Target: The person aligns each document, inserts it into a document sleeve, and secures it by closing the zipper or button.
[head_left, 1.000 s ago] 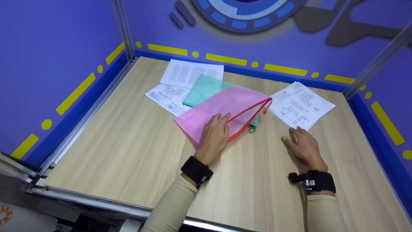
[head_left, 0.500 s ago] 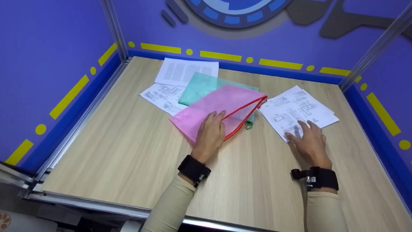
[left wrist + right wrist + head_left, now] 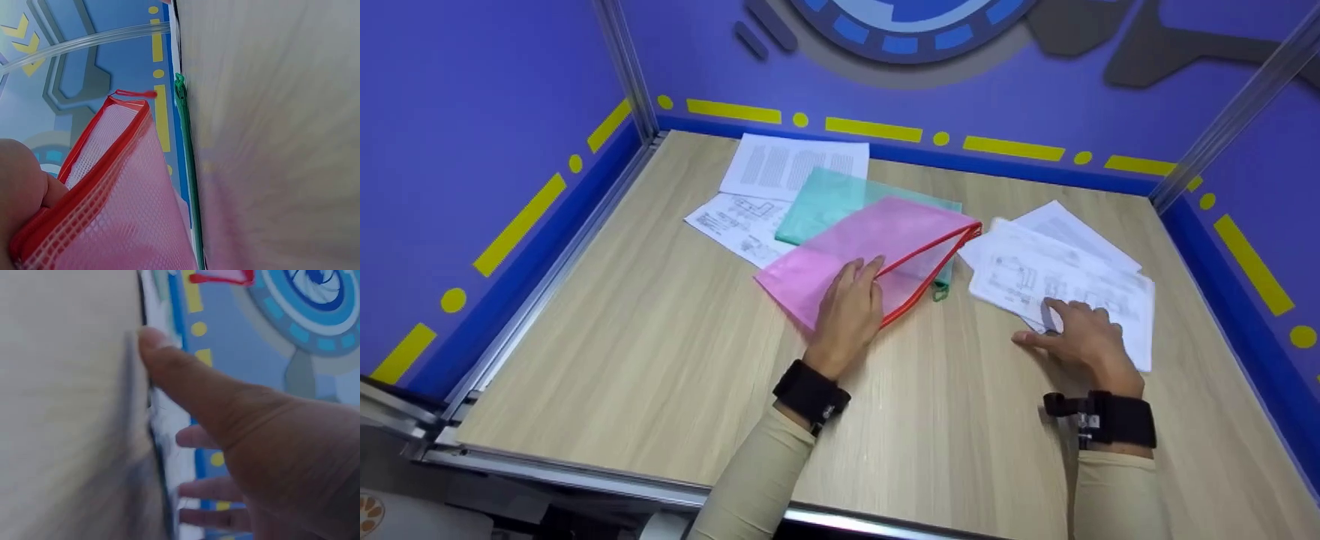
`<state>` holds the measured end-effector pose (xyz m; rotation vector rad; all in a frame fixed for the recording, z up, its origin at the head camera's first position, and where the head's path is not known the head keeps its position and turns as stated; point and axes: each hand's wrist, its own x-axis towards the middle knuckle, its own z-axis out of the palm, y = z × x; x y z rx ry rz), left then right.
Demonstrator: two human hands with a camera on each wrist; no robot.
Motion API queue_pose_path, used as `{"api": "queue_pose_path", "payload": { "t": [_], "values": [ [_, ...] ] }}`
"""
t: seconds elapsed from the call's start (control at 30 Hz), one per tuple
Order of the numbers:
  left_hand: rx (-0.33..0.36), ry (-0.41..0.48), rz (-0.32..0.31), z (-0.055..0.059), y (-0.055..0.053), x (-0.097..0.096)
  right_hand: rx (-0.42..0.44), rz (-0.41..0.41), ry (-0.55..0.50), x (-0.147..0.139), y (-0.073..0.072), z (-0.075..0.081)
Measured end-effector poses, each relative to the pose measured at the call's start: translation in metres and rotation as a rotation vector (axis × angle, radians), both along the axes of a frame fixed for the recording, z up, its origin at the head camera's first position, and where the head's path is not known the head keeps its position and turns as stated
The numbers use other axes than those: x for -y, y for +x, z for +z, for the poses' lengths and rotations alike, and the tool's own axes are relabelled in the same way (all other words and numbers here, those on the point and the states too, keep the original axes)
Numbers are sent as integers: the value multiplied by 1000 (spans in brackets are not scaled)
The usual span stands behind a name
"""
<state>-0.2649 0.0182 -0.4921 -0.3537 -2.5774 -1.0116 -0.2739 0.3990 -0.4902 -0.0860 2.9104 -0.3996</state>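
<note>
A pink mesh zipper pouch (image 3: 877, 232) with a red zipper edge lies with its mouth parted. My left hand (image 3: 847, 315) holds the near side of its opening; in the left wrist view, the fingers (image 3: 22, 191) pinch the red edge. On the right, my right hand (image 3: 1086, 341) rests with spread fingers on the lower edge of a printed sheet (image 3: 1035, 262). Its thumb points left over the table, apart from the fingers, as the right wrist view also shows. Another sheet (image 3: 1080, 229) shows from beneath that one, partly covered.
A green zipper pouch (image 3: 829, 206) lies under the pink one, partly over a sheet with drawings (image 3: 735, 225). Behind it is a text sheet (image 3: 799, 161). Blue-purple panels (image 3: 885, 82) wall the wooden table (image 3: 660, 337) at the back and sides.
My right hand has reached onto the right-hand papers and slid the top sheet toward me and turned it, fanning the pile. My left hand keeps its hold on the pink pouch.
</note>
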Motion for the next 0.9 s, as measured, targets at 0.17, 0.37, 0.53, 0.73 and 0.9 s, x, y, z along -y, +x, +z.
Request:
{"api": "queue_pose_path", "payload": {
  "t": [0.17, 0.37, 0.53, 0.73, 0.9],
  "values": [
    [-13, 3, 8, 1, -1, 1, -128, -10, -28, 13, -4, -7],
    [-1, 18, -8, -1, 1, -1, -220, -95, -19, 15, 1, -12],
    [15, 14, -14, 0, 1, -2, -152, -92, -3, 8, 5, -8],
    [35, -16, -21, 1, 0, -2, -184, -70, 8, 13, 5, -5],
    [9, -8, -13, -1, 1, 0, -306, -26, 27, 27, 3, -8]
  ]
}}
